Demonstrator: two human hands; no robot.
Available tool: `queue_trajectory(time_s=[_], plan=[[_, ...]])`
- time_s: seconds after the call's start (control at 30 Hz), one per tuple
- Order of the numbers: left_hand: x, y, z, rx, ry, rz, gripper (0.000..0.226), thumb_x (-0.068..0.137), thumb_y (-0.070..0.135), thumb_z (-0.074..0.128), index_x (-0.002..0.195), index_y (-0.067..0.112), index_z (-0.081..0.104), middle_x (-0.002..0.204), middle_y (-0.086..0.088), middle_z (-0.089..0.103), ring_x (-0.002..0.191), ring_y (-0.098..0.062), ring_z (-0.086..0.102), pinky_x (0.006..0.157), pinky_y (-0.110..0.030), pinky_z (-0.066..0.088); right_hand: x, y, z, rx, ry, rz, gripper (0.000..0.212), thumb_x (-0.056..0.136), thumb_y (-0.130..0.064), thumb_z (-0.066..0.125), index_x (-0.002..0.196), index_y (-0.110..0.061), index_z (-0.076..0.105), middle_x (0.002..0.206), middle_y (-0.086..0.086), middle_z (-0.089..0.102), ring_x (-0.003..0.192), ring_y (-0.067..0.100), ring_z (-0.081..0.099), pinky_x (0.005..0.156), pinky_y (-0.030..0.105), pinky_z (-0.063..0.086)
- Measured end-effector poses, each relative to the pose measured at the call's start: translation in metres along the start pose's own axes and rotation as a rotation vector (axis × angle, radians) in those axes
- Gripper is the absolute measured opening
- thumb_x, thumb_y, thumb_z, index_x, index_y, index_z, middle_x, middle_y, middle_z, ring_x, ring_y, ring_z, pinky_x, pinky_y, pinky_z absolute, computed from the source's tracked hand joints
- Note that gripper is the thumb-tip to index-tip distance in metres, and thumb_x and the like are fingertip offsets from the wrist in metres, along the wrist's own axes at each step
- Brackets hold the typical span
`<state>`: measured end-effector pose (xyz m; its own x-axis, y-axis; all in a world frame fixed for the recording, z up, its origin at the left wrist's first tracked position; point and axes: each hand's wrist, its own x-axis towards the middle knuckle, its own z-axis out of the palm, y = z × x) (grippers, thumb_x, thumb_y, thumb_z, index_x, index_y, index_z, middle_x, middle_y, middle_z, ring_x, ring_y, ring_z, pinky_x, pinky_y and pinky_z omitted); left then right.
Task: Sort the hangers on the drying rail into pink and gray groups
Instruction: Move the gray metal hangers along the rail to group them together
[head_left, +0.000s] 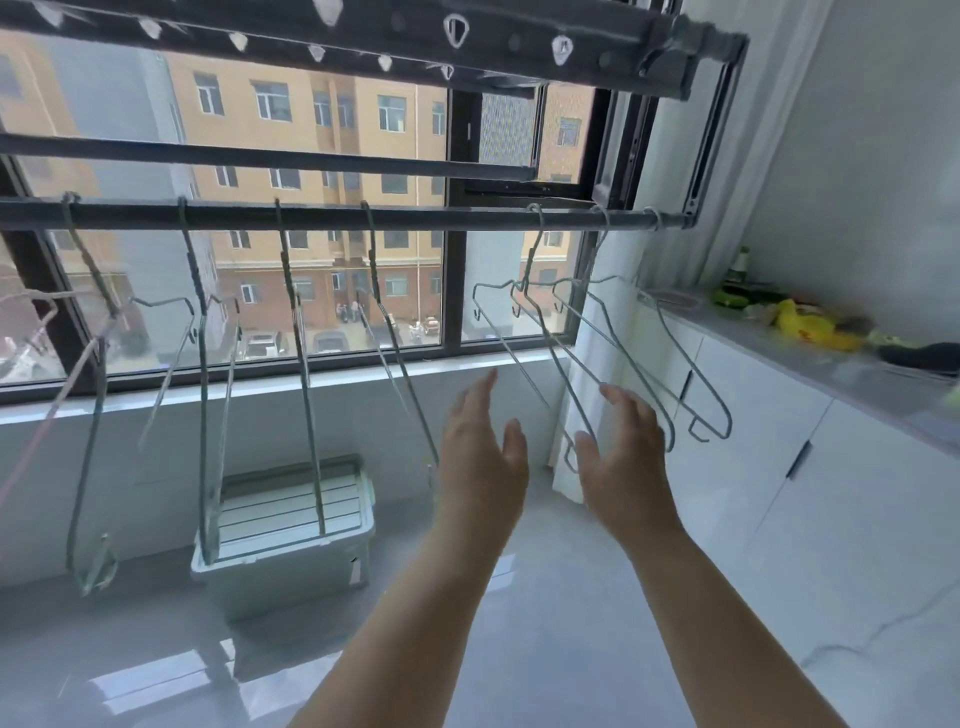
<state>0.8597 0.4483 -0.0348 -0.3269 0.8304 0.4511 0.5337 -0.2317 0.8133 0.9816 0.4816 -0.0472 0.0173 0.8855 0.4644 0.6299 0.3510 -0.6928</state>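
While both hands were raised empty with fingers spread, the right hand (621, 457) lay nearer the three clustered gray hangers (613, 353), just before it, than the left hand (480, 457), beneath the drying rail (322, 217) above.

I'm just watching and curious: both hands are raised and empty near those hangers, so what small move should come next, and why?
Probably the right hand should close its fingers on the nearest gray hanger in the cluster at the right end of the rail. It already hovers open beside that wire, while the left hand is farther off, and pinkish hangers hang far left.
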Motion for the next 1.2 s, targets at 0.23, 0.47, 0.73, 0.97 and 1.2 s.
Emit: queue_trajectory(time_s=[0.23,0.47,0.73,0.97,1.2], plan=[[0.039,0.003,0.057,0.042,-0.29,-0.229,0.05,0.096,0.021,0.037,0.143,0.01,0.02,0.149,-0.012,0.029,0.138,-0.024,0.027,0.109,-0.03,0.022,0.026,0.028,0.009,0.104,-0.395,0.127,0.045,0.094,-0.019,0.044,0.137,-0.014,0.033,0.142,0.004,0.044,0.13,0.017,0.042,0.105,0.034,0.036],[0.071,0.0,0.071,-0.047,-0.241,-0.381,0.035,0.094,0.016,0.042,0.128,0.007,0.043,0.129,-0.01,0.054,0.115,-0.027,0.053,0.1,-0.036,0.042,0.041,0.032,0.026,0.238,-0.488,0.056,0.018,0.087,-0.022,0.056,0.104,-0.017,0.056,0.096,-0.002,0.067,0.088,0.004,0.062,0.07,0.011,0.044],[0.073,-0.01,0.066,-0.262,-0.065,-0.433,0.018,0.088,0.003,0.051,0.102,0.008,0.062,0.089,-0.002,0.059,0.085,-0.023,0.059,0.084,-0.036,0.051,0.047,0.034,0.029,0.529,-0.577,-0.125,0.019,0.087,-0.013,0.058,0.104,-0.021,0.061,0.063,-0.015,0.068,0.059,-0.001,0.061,0.057,0.007,0.041],[0.057,-0.01,0.034,-0.329,0.04,-0.409,0.022,0.089,0.002,0.051,0.083,0.021,0.06,0.091,-0.005,0.061,0.089,-0.02,0.06,0.094,-0.041,0.05,0.038,0.022,0.042,0.596,-0.684,-0.2,0.035,0.086,-0.016,0.058,0.109,-0.041,0.053,0.068,-0.012,0.072,0.068,0.001,0.068,0.061,0.007,0.044],[0.047,-0.02,0.025,-0.302,0.096,-0.4,0.038,0.087,0.001,0.053,0.073,0.036,0.055,0.088,0.002,0.063,0.087,-0.014,0.061,0.089,-0.032,0.052,0.027,0.018,0.057,0.629,-0.702,-0.161,0.038,0.086,-0.012,0.06,0.113,-0.038,0.053,0.074,0.011,0.072,0.073,0.018,0.071,0.066,0.02,0.054]])
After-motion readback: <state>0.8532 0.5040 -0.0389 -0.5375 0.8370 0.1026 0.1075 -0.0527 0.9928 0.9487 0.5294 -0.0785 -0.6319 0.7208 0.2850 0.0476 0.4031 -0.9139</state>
